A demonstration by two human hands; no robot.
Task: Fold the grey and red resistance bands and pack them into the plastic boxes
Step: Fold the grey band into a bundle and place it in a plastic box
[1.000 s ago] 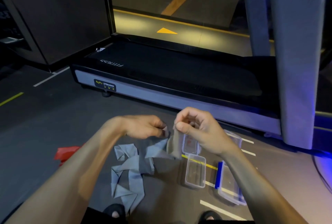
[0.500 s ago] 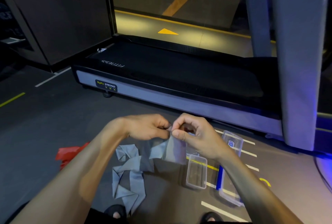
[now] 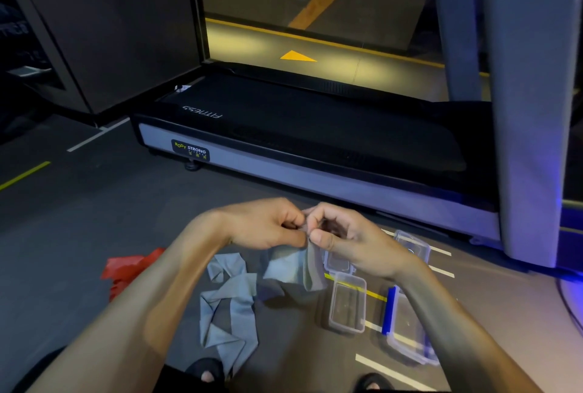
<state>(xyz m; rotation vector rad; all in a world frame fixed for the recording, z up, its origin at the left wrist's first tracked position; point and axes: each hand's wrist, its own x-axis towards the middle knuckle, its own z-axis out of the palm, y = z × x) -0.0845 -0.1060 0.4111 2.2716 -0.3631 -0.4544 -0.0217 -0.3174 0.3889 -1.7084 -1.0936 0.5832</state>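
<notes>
Grey band (image 3: 285,269) hangs creased, pinched between both hands, tail crumpled below

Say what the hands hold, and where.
Both hands, left and right, pinch the grey band at its raised end; the rest trails on the floor.

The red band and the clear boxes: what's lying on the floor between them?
In the head view, the grey band lies crumpled between the red band and the boxes, its upper end pinched in both hands.
</notes>
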